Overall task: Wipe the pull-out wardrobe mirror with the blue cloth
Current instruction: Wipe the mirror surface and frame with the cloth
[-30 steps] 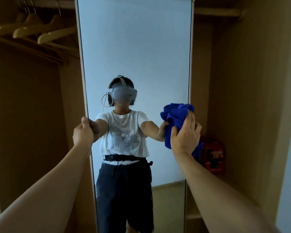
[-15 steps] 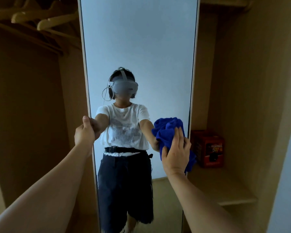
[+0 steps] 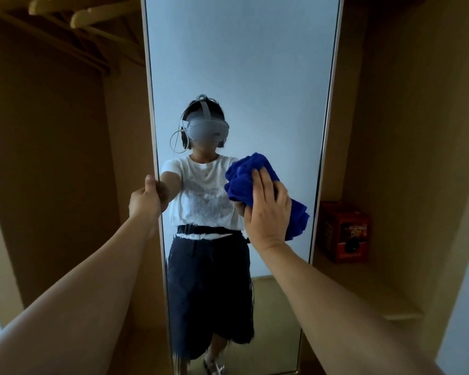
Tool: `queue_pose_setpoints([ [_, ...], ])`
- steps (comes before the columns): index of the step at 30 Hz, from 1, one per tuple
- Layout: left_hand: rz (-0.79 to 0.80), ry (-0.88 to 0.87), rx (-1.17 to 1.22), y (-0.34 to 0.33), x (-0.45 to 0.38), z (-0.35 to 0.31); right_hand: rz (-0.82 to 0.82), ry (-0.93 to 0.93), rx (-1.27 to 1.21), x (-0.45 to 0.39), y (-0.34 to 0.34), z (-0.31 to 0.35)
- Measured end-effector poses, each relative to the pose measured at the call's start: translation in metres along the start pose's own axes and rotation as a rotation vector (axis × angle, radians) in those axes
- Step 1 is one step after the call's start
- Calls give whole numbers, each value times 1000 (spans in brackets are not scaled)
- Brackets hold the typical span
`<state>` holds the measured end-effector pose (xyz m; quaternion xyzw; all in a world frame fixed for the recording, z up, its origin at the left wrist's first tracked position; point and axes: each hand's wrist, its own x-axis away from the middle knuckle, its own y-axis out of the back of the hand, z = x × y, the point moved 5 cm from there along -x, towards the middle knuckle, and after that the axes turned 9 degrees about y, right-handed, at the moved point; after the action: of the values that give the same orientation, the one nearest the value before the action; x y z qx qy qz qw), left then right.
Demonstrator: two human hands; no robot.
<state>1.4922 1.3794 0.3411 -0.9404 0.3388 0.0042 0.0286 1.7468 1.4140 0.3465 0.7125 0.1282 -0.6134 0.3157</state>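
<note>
The tall pull-out mirror [image 3: 244, 63] stands upright in the middle of the wardrobe, with a thin pale frame. My left hand [image 3: 144, 201] grips its left edge at about mid height. My right hand [image 3: 268, 209] presses a bunched blue cloth [image 3: 244, 177] flat against the glass, right of the mirror's middle. Part of the cloth hangs out below and right of my palm. The glass reflects a person in a white shirt and dark shorts with both arms stretched forward.
Wooden hangers [image 3: 73, 14] hang on a rail at the upper left. A red box [image 3: 344, 231] sits on a wooden shelf [image 3: 371, 290] right of the mirror. Wardrobe walls close in on both sides.
My right hand slid the cloth down from the mirror's right edge, then left and slightly up toward the middle. My left hand kept its grip on the left edge.
</note>
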Motion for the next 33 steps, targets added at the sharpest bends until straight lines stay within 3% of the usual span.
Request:
queue_pose_setpoints([
  [10,38,10,-23,4,3,19,119,522,67,79,-33,43],
  [15,26,15,-42,6,4,21,97,573,71,44,-24,66],
  [21,57,-42,-64,8,-2,19,-9,444,39,-16,-19,100],
  [33,66,7,-60,8,-1,25,128,570,-17,58,-42,119],
])
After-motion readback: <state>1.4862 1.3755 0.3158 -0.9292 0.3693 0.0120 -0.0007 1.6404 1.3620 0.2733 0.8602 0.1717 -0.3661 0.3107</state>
